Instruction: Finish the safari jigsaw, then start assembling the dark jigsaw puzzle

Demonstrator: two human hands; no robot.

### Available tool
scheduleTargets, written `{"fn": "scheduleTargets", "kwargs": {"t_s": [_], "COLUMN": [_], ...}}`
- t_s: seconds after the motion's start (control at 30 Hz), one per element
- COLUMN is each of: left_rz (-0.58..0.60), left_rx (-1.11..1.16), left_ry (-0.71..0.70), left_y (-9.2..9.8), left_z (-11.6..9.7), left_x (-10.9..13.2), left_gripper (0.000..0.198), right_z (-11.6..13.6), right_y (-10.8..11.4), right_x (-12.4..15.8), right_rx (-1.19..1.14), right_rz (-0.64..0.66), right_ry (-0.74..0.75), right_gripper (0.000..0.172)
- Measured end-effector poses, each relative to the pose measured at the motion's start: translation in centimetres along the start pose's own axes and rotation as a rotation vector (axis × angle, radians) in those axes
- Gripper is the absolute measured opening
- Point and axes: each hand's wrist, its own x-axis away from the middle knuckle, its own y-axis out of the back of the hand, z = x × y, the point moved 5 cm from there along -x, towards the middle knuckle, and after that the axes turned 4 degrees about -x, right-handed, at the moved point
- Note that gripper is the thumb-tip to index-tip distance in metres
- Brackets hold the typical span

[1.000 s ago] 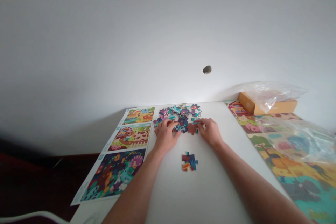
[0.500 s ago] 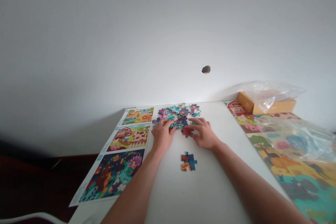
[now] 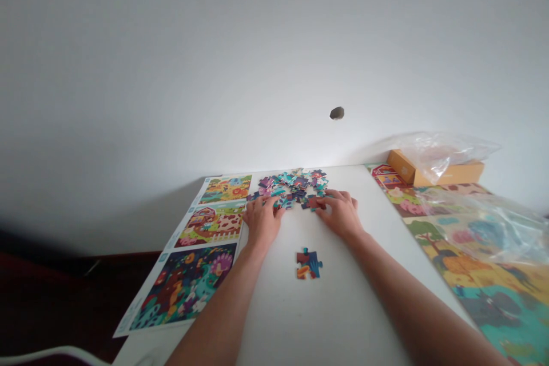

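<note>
A heap of colourful jigsaw pieces point(image 3: 295, 181) lies at the back of the white table. My left hand point(image 3: 261, 220) rests at the heap's front left edge, its fingers apart and curled down onto pieces there; its fingertips are partly hidden. At the front right of the heap, my right hand point(image 3: 342, 213) has thumb and fingertips closed on the edge of a reddish-brown puzzle piece point(image 3: 314, 202). Nearer to me, between my forearms, a small block of puzzle pieces point(image 3: 309, 265) in blue, brown and orange lies apart from the heap.
On the left lies a sheet with three printed pictures point(image 3: 184, 289). To the right are a large illustrated sheet point(image 3: 454, 263), an orange box point(image 3: 450, 174) and clear plastic bags point(image 3: 433, 151). A wall with a hole point(image 3: 337, 113) stands behind the table.
My right hand has moved slightly away from me and to the right, with the reddish-brown piece. My left hand has shifted a little left and toward me. The small block stays put.
</note>
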Motion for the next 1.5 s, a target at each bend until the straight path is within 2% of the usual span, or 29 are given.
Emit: {"fn": "scheduleTargets", "kwargs": {"t_s": [0.13,0.2,0.3,0.4,0.47,0.57,0.63,0.7,0.77,0.8,0.87,0.93,1.1,1.2,1.37,1.5], "left_rz": [-0.014,-0.026,-0.030,-0.002,0.017,0.040,0.015,-0.026,-0.029,-0.014,0.024,0.049,0.056,0.029,0.031,0.019], "left_rx": [-0.014,0.008,0.118,0.248,0.316,0.391,0.361,0.248,0.135,0.108,0.111,0.145,0.152,0.097,0.031,0.000], "left_ry": [0.022,0.023,-0.063,-0.247,-0.354,-0.442,-0.361,-0.177,-0.034,-0.007,-0.027,-0.075,-0.094,-0.037,0.016,0.084], "left_y": [0.3,0.3,0.1,0.0,0.2,0.8,0.9,0.9,0.7,0.6,0.4,0.3,0.3,0.4,0.8,0.8], "left_z": [0.2,0.2,-0.3,-1.5,-2.3,-2.8,-2.4,-1.3,-0.5,-0.3,-0.6,-1.0,-1.2,-0.9,-0.5,0.4], "left_x": [-0.1,-0.2,-0.3,0.1,0.5,0.9,0.7,0.3,0.1,0.0,0.1,0.2,0.2,0.2,0.1,-0.1], "left_gripper": [0.036,0.038,0.044,0.049,0.054,0.063,0.065,0.067,0.066,0.065,0.063,0.064,0.064,0.060,0.062,0.064], "right_z": [-0.9,-0.5,1.8,3.9,4.3,3.7,3.1,2.9,3.3,3.7,4.2,4.4,3.4,2.7,1.9,2.9], "right_y": [0.6,0.8,0.3,-0.8,-1.3,-1.0,-0.4,0.0,-0.1,-0.3,-0.9,-1.2,-0.4,-0.2,-0.1,-0.9], "right_x": [0.0,0.0,0.6,1.7,2.0,1.5,1.0,0.8,1.1,1.3,1.8,2.0,1.2,0.8,0.6,1.0], "right_rx": [0.077,0.068,0.006,-0.024,-0.033,-0.025,-0.009,0.004,0.001,-0.005,-0.021,-0.031,0.003,0.045,0.090,0.042], "right_rz": [-0.081,-0.073,0.056,0.259,0.327,0.244,0.156,0.121,0.174,0.228,0.341,0.369,0.135,0.052,0.010,0.170], "right_ry": [-0.117,-0.080,0.180,0.414,0.438,0.341,0.264,0.245,0.300,0.340,0.405,0.408,0.277,0.169,0.073,0.249], "right_gripper": [0.023,0.030,0.050,0.062,0.056,0.033,0.027,0.033,0.047,0.056,0.066,0.062,0.030,0.022,0.036,0.046]}}
